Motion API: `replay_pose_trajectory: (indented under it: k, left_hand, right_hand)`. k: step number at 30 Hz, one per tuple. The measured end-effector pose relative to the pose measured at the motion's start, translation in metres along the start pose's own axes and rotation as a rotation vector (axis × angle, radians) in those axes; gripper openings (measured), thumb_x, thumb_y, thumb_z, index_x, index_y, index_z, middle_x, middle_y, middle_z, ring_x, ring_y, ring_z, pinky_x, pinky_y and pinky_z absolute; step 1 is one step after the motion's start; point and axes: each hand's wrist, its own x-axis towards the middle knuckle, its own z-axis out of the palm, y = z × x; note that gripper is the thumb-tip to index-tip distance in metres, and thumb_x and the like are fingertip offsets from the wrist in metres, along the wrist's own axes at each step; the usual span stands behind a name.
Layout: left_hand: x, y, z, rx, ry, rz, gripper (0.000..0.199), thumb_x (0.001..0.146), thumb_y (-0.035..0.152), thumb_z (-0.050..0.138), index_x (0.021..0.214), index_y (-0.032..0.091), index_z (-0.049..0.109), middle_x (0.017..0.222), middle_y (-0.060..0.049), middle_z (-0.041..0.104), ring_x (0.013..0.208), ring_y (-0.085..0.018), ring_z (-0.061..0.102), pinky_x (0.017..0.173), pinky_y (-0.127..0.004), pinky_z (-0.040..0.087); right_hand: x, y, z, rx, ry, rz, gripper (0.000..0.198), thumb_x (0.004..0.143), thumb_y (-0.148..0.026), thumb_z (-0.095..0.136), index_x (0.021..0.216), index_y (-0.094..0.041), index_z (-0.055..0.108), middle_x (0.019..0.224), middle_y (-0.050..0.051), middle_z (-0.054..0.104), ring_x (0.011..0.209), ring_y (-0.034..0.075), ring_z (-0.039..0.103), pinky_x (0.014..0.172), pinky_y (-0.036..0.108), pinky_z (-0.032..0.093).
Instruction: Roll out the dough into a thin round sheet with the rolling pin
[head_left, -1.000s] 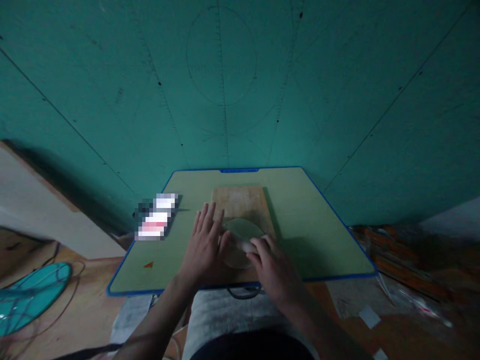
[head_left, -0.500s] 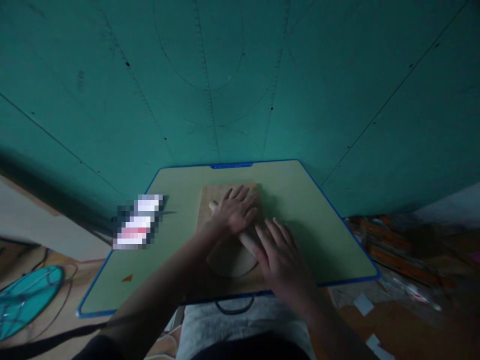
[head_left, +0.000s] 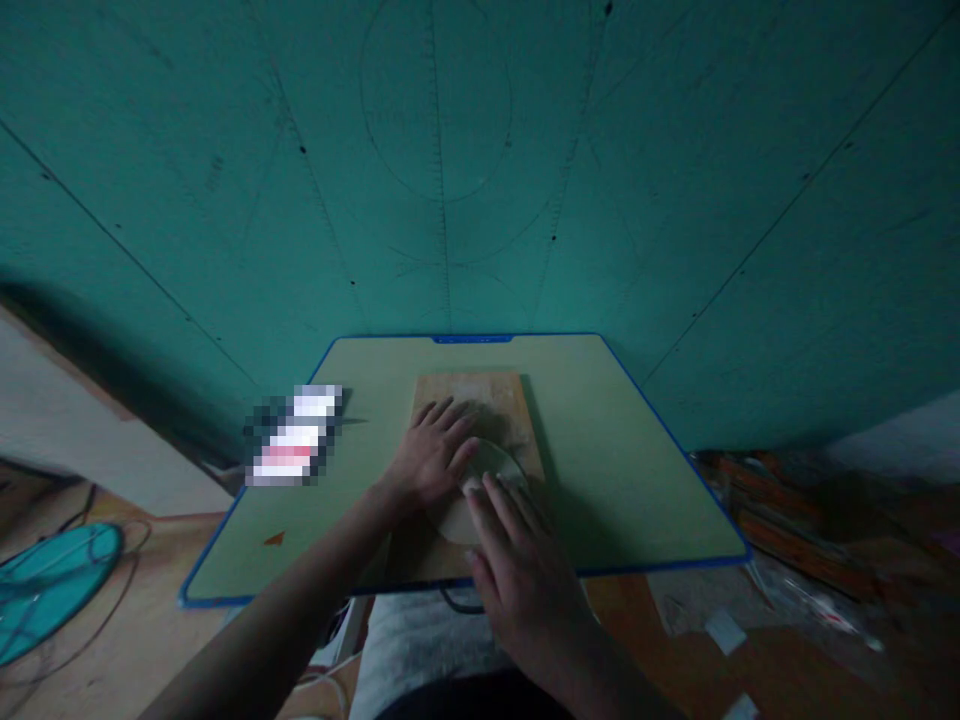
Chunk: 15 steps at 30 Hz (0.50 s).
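Left hand (head_left: 430,458), right hand (head_left: 517,580) at apparent dough disc (head_left: 453,522).

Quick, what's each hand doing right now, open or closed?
Left hand: open, fingers spread over the wooden board.
Right hand: open, fingers extended over the pale round sheet; underside hidden.

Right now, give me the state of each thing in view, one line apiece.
Table: standing, top flat
Wooden board: lying flat on the table
Dough: flat, round, partly covered
Left hand: palm down, fingers extended
Right hand: fingers extended over the dough
Orange triangle: lying flat
Pixelated item: blurred, cannot tell
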Motion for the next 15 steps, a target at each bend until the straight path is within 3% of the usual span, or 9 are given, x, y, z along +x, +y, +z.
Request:
replay_pose_trajectory:
  k: [4, 8, 11, 15]
  left_hand:
    - [0.003, 0.0, -0.002, 0.029, -0.036, 0.013, 0.048, 0.105, 0.041, 0.032, 0.141, 0.02, 0.056, 0.151, -0.01, 0.052, 0.145, -0.032, 0.039, 0.118, -0.052, 0.031]
    - [0.05, 0.022, 0.003, -0.01, -0.092, -0.022, 0.048, 0.104, 0.044, 0.034, 0.143, 0.022, 0.053, 0.15, -0.008, 0.053, 0.145, -0.029, 0.038, 0.119, -0.049, 0.03]
    - [0.085, 0.037, 0.012, -0.045, -0.106, -0.046, 0.049, 0.105, 0.046, 0.032, 0.135, 0.019, 0.059, 0.145, -0.01, 0.058, 0.142, -0.029, 0.043, 0.116, -0.048, 0.034]
    - [0.1, 0.045, 0.015, -0.064, -0.064, -0.075, 0.05, 0.106, 0.045, 0.028, 0.125, 0.016, 0.063, 0.138, -0.013, 0.062, 0.134, -0.028, 0.052, 0.11, -0.046, 0.041]
  right_hand:
    - [0.003, -0.002, -0.006, -0.009, -0.073, 0.008, 0.054, 0.094, -0.021, 0.05, 0.148, -0.013, 0.048, 0.153, 0.016, 0.049, 0.138, 0.032, 0.048, 0.114, 0.051, 0.042]
    - [0.009, 0.033, -0.018, -0.09, -0.143, 0.105, 0.052, 0.098, -0.023, 0.048, 0.15, -0.017, 0.048, 0.154, 0.017, 0.047, 0.144, 0.033, 0.042, 0.117, 0.058, 0.034]
    - [0.012, 0.063, -0.025, -0.16, -0.184, 0.172, 0.047, 0.102, -0.03, 0.042, 0.145, -0.015, 0.054, 0.152, 0.021, 0.048, 0.143, 0.037, 0.042, 0.115, 0.063, 0.033]
    - [0.012, 0.077, -0.023, -0.213, -0.142, 0.201, 0.047, 0.103, -0.033, 0.041, 0.143, -0.014, 0.055, 0.149, 0.022, 0.051, 0.141, 0.037, 0.045, 0.113, 0.062, 0.038]
